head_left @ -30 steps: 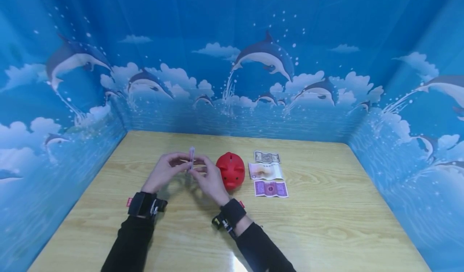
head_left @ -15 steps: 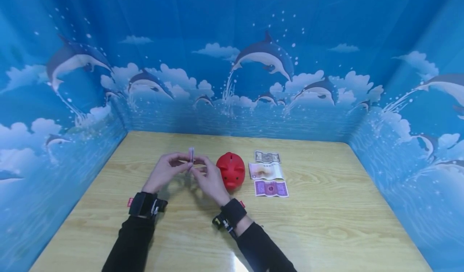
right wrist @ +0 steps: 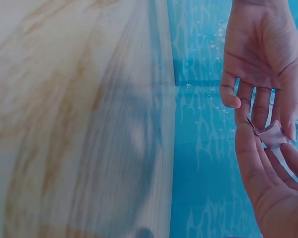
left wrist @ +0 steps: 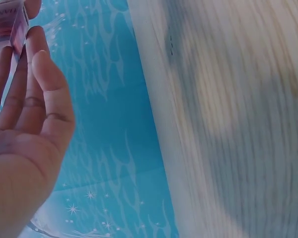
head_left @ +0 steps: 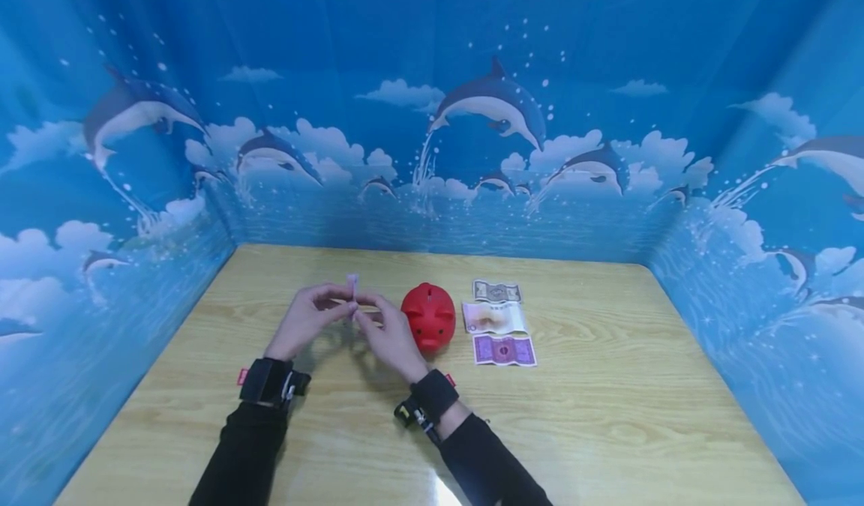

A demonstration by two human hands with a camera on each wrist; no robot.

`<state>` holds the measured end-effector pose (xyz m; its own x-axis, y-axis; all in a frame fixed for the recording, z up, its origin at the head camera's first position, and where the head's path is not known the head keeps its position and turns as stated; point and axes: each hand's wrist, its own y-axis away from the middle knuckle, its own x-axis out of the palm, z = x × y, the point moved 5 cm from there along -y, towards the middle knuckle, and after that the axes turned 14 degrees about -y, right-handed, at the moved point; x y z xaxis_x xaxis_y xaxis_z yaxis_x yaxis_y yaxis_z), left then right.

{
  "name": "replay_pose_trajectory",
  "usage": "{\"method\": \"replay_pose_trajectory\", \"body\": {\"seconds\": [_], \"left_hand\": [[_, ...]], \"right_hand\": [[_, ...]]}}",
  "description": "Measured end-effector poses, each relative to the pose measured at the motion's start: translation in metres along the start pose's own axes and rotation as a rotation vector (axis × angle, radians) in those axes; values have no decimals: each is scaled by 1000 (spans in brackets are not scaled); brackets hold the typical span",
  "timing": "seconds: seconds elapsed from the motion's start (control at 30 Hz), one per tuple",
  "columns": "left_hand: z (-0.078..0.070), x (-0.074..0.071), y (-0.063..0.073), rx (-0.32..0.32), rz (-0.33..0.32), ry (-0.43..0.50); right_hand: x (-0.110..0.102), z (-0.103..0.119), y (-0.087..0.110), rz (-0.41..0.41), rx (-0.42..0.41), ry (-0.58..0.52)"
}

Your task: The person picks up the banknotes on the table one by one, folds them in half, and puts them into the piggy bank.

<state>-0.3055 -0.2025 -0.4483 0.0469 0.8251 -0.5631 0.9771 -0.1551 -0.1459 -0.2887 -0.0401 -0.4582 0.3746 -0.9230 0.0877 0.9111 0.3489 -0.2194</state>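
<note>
On banknote [left wrist: 2, 30], lettering [left wrist: 9, 12]: left wrist view only

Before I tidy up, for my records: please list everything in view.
Table: one, pale wood, foreground
Piggy bank: one, red, on the table
Folded banknote: one, pinkish, left of the piggy bank
Loose banknotes: three; grey, pale, purple; right of the piggy bank
Backdrop: count unclear, blue with dolphins, behind and beside the table
Wristbands: two, black, one per wrist
Tags: two, red, at the wristbands
Sleeves: two, black, bottom edge
Left hand: one, bare, pinching the folded banknote
Right hand: one, bare, pinching it
</note>
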Motion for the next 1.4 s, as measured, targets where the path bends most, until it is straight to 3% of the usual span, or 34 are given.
{"method": "replay_pose_trajectory", "body": {"seconds": [0.57, 0.67, 0.83, 1.03, 1.23, 1.4], "left_hand": [[3, 1, -1, 1, 9, -12], [3, 1, -2, 1, 6, -22], [2, -1, -2, -14, -1, -35], [0, -1, -1, -13, -12, -14], [-5, 1, 1, 18, 32, -2], [-8, 3, 2, 56, 95, 25]], "right_hand": [[2, 3, 0, 13, -65, 127], [3, 5, -1, 2, -50, 99], [6, 27, 6, 2, -32, 23], [8, 39, 11, 6, -44, 25], [7, 37, 10, -33, -27, -32], [1, 14, 1, -82, -1, -70]]}}
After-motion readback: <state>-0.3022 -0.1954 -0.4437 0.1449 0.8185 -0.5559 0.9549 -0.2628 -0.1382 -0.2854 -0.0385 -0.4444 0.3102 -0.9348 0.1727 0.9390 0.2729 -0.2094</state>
